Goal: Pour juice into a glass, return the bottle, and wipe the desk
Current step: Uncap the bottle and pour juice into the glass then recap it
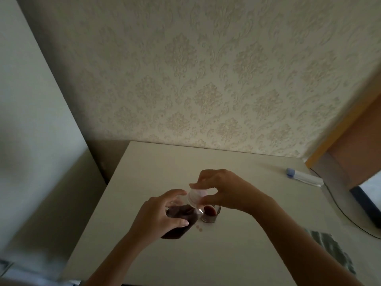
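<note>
Near the centre of the frame, a little below the middle, we hold the juice bottle (179, 217) in our left hand (158, 215). The fingers and thumb curl round its body, which is dark with red-purple juice. The bottle leans, its neck pointing up and to the right of the frame.

Our right hand (224, 190) comes in from the lower right and sits over the bottle's mouth, its fingertips pinching the pale cap (196, 196). Whether the cap is seated on the neck or just off it we cannot tell — the picture is blurred there.

Just to the right of the bottle, partly hidden behind the cap and our right hand, stands the glass (211, 214) on the desk (144, 174). It is upright and holds dark juice. Bottle and glass look to be touching or nearly so; we cannot say which.

On the pale desk surface, just below the glass and beside the bottle's base, lie a few small reddish drops (199, 228).

At the lower right edge of the frame a grey-and-white cloth (332, 248) lies crumpled on the desk, well apart from the glass. Toward the upper right of the desk lies a white tube with a blue cap (303, 177), on its side — and a dark cable (342, 211) curves past it along the right edge.
</note>
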Demonstrator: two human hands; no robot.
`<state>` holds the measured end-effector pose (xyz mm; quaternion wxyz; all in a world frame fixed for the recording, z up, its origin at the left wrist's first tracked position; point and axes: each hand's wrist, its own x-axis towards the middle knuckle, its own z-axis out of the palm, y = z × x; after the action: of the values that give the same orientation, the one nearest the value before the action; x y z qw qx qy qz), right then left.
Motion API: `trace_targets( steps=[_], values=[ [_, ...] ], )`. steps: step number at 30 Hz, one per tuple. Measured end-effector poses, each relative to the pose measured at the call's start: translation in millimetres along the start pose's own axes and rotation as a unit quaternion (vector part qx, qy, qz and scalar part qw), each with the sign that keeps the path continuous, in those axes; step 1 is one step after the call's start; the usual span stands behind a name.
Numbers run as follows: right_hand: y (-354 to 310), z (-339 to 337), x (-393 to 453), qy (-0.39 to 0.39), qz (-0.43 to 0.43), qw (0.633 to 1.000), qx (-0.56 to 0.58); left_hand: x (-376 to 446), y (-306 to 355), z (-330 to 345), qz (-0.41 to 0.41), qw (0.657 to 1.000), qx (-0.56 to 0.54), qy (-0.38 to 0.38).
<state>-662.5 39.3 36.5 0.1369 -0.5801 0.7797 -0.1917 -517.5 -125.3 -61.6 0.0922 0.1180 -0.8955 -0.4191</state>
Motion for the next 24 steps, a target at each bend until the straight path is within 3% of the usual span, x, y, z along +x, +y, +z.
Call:
trace_targets(
  steps=[5, 7, 10, 12, 16, 21, 24],
  values=[
    [-2.2, 19.3, 2.8, 0.075, 0.119, 0.970, -0.197, -1.1, 6.2, 0.8, 0.017, 1.000, 0.020, -0.002],
    [2.3, 21.4, -3.0, 0.113, 0.075, 0.978, -0.155, -0.7, 6.2, -1.0, 0.012, 1.000, -0.001, -0.008],
    [4.8, 14.7, -8.7, 0.066, -0.030, 0.997, -0.030, -0.9, 3.9, -5.2, 0.002, 1.000, -0.021, -0.006],
    [4.1, 14.9, -8.9, 0.053, -0.037, 0.998, 0.009, -0.4, 3.6, -6.2, 0.010, 1.000, -0.013, -0.007],
    [-5.2, 19.1, -4.8, 0.130, 0.001, 0.983, -0.128, -0.2, 8.7, -6.0, 0.019, 1.000, -0.006, -0.016],
    [-5.8, 24.3, -2.6, 0.168, -0.167, 0.952, -0.194, -1.1, 14.2, -10.1, 0.016, 0.995, -0.069, -0.065],
    [-7.2, 25.7, 0.0, 0.159, -0.168, 0.951, -0.207, -3.2, 18.8, -8.4, 0.019, 0.997, -0.066, -0.045]
  ],
)
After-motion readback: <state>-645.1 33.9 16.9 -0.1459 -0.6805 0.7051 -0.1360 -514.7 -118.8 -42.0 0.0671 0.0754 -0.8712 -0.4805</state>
